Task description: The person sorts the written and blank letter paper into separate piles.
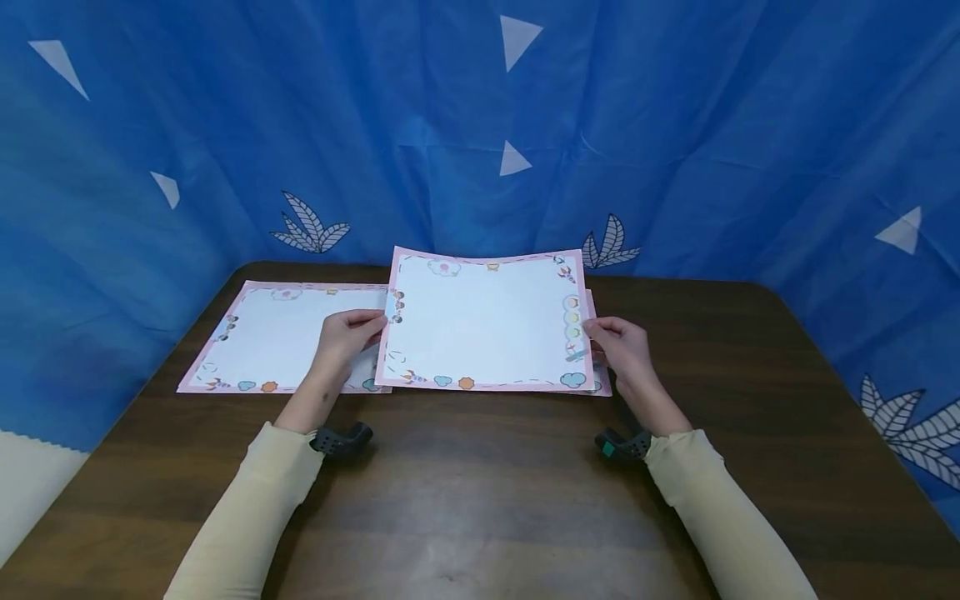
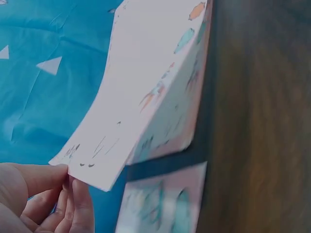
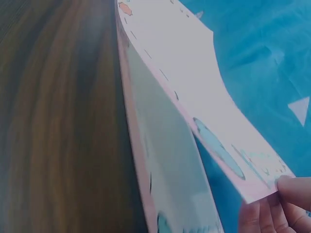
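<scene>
My left hand pinches the left edge of a white paper sheet with a pink border and small cartoon drawings. The sheet's right edge is pinched between thumb and fingers of my right hand. Held this way, it sags slightly along its middle, raised at both sides in the wrist views. Beneath it a second sheet of the same print lies on the table, mostly hidden in the head view. Left of that, a third matching sheet lies flat, partly covered by my left hand.
The dark wooden table has rounded far corners. Behind it hangs a blue curtain with white triangles and leaf prints. Each wrist wears a black camera band, the left one and the right one.
</scene>
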The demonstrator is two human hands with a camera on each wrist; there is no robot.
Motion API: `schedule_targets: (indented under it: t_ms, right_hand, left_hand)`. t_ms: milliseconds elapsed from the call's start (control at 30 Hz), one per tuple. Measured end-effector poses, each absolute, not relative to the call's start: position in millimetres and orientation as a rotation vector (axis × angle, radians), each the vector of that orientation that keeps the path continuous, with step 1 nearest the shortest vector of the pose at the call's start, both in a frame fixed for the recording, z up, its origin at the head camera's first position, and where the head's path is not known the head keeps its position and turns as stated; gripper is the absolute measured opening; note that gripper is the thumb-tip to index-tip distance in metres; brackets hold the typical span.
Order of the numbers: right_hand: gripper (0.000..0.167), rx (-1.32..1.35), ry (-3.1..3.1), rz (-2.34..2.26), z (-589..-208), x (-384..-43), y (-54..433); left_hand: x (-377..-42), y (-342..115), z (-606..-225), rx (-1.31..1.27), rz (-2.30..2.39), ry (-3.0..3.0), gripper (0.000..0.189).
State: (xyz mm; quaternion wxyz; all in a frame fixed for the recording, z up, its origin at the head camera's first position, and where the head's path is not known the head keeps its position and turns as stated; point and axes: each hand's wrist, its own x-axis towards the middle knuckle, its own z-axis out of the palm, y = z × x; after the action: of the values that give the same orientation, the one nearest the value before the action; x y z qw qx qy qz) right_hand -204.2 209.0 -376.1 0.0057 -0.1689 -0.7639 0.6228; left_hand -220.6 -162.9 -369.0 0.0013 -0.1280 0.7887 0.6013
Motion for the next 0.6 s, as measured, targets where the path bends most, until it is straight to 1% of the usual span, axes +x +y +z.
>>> schedule_targets:
  t_ms: [133,233,367,467,533,600]
  right_hand:
    - [0.035,-0.503,-2.394,1.981,-369.4,-208.3,190.9]
    - [0.035,-0.461,-2.425,1.99,-364.1,-212.1,177.2]
    - [0.032,-0.424,-2.447,2.009,-359.8,-215.5,160.2]
    - [0.03,-0.39,-2.438,2.037,-359.2,-218.6,146.4]
    - [0.028,-0.359,-2.423,2.063,-359.5,-221.1,134.7]
    - [0.027,-0.314,-2.414,2.083,-360.0,-223.2,121.0]
  left_hand:
    - [-222.3,-180.1,-359.5,-0.454,1.86,2.508,0.041]
    - [-233.4,-201.2,-368.2,-0.536,1.853,2.534,0.047]
    - [-263.0,-243.3,-408.4,-0.565,1.823,2.653,0.066]
    - [-277.8,-274.5,-430.3,-0.554,1.767,2.739,0.079]
    - [-276.7,-290.0,-428.9,-0.611,1.747,2.722,0.081]
    - [-269.1,-304.2,-418.7,-0.639,1.75,2.677,0.08]
